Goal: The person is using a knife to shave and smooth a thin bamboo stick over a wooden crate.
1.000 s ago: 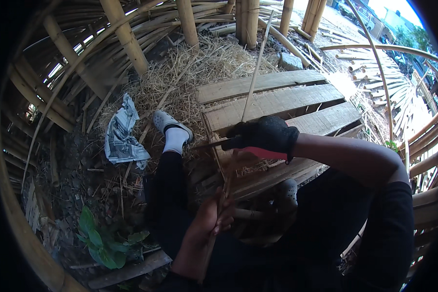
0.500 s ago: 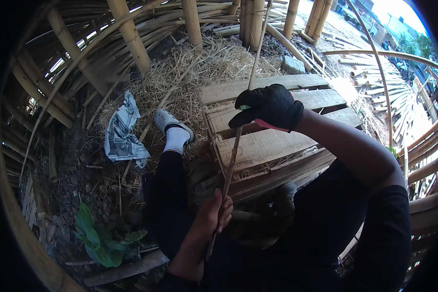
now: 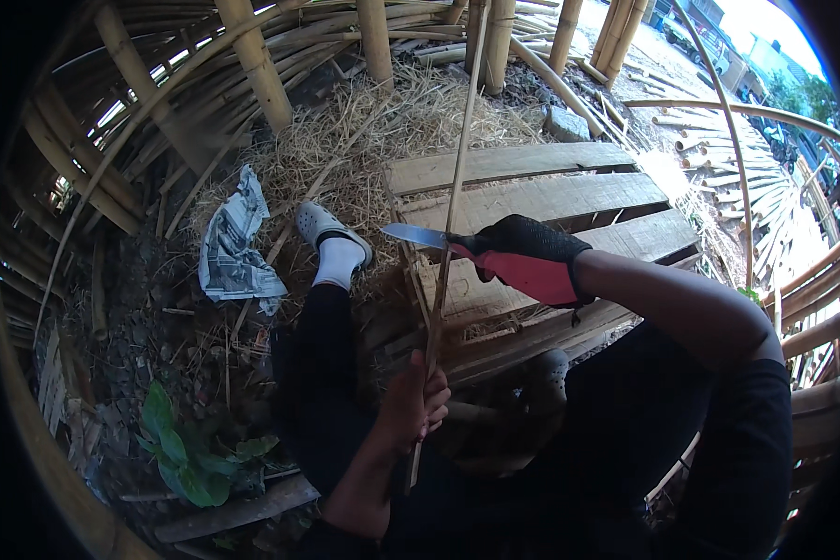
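Observation:
My bare left hand (image 3: 414,399) is closed round the lower part of a long, thin bamboo strip (image 3: 458,168). The strip slants up and away from me, past the top edge of the view. In a black and red glove, my right hand (image 3: 525,259) grips a knife (image 3: 414,234); the handle is mostly hidden in the fist. Its blade points left and meets or crosses the strip about midway up. Beneath the strip and glove lies a slatted wooden pallet (image 3: 523,201).
A crumpled newspaper sheet (image 3: 238,245) lies left of my foot in a grey clog (image 3: 322,227). Straw (image 3: 420,107) covers the ground behind. Bamboo posts (image 3: 255,70) stand along the far side, and cut bamboo poles (image 3: 719,177) lie at right. A leafy plant (image 3: 179,453) grows at lower left.
My right hand has turned and come lower and nearer along the strip, bringing the knife blade into sight. The strip's upper end has swung left; my left hand keeps its hold.

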`<state>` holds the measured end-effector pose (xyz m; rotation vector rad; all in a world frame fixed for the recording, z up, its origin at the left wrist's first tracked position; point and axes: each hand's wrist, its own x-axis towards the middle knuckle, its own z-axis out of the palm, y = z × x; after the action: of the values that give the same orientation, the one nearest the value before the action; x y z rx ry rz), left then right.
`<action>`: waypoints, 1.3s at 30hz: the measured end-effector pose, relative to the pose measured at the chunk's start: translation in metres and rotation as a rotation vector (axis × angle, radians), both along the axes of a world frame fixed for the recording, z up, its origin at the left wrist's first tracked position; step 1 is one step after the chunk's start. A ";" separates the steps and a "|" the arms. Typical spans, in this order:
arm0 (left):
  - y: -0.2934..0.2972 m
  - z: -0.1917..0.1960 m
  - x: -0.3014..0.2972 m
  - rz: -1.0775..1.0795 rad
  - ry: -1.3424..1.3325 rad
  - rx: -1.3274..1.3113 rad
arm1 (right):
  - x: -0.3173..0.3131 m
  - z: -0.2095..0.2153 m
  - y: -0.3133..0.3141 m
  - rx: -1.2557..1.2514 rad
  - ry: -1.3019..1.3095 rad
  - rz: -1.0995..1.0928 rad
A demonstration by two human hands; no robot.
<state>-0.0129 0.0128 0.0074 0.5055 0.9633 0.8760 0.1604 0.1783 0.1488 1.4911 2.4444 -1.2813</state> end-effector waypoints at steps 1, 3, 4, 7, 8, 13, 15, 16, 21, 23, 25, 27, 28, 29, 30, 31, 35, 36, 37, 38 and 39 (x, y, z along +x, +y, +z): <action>0.000 -0.002 0.001 -0.013 -0.014 0.007 | 0.008 -0.015 0.011 0.211 -0.038 0.155; 0.001 -0.005 0.001 -0.025 -0.029 0.013 | 0.013 0.000 0.025 0.205 0.134 -0.030; 0.002 -0.006 0.000 -0.021 0.008 0.014 | 0.012 0.010 0.026 0.088 0.204 -0.300; 0.003 -0.003 -0.002 -0.016 0.015 -0.060 | 0.013 -0.012 0.014 0.076 0.117 -0.094; 0.005 -0.002 -0.002 -0.019 -0.018 -0.136 | 0.007 -0.017 0.003 -0.003 0.047 0.105; 0.004 -0.009 -0.003 -0.002 0.041 0.014 | 0.005 0.007 0.021 0.023 0.442 -0.517; 0.004 -0.008 -0.003 -0.006 0.075 0.022 | 0.005 -0.002 0.006 0.241 0.469 -0.475; 0.005 -0.007 -0.004 -0.012 0.026 -0.041 | 0.002 -0.007 -0.006 0.017 0.275 -0.310; 0.006 -0.010 -0.008 -0.047 -0.075 -0.039 | 0.016 0.012 0.025 -0.051 0.508 -0.486; 0.006 -0.006 -0.006 -0.080 -0.027 -0.013 | 0.025 -0.005 0.029 0.091 0.301 -0.282; 0.005 -0.002 -0.008 -0.076 -0.066 -0.076 | -0.005 0.018 -0.021 -0.239 -0.082 -0.151; 0.006 -0.002 -0.010 -0.081 -0.109 -0.130 | 0.003 -0.006 0.001 0.029 0.012 -0.059; 0.005 -0.005 -0.009 -0.056 -0.089 -0.097 | 0.003 0.010 0.009 0.130 -0.016 -0.078; 0.004 -0.006 -0.008 -0.029 -0.069 -0.065 | 0.010 0.017 0.015 0.038 0.179 -0.320; 0.004 -0.005 -0.006 -0.024 -0.074 -0.067 | 0.014 0.022 0.015 0.022 0.322 -0.487; 0.006 -0.003 -0.004 -0.010 -0.046 -0.082 | 0.013 0.009 0.015 0.109 0.135 -0.384; 0.007 0.007 -0.003 -0.033 -0.188 -0.218 | 0.004 -0.014 0.007 -0.022 -0.036 -0.089; 0.006 0.003 -0.004 -0.032 -0.191 -0.220 | 0.002 -0.003 0.017 0.059 -0.098 -0.056; 0.006 -0.005 -0.005 -0.016 -0.110 -0.139 | -0.001 0.024 0.007 -0.130 0.119 -0.428; 0.005 -0.009 -0.006 0.001 -0.028 -0.059 | 0.009 0.013 0.022 -0.010 0.266 -0.500; 0.006 -0.005 -0.001 -0.009 -0.033 -0.057 | 0.014 -0.003 0.022 0.044 0.232 -0.464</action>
<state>-0.0139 0.0188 0.0026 0.4452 0.9521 0.8448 0.1748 0.2003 0.1460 2.1249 2.3461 -1.5539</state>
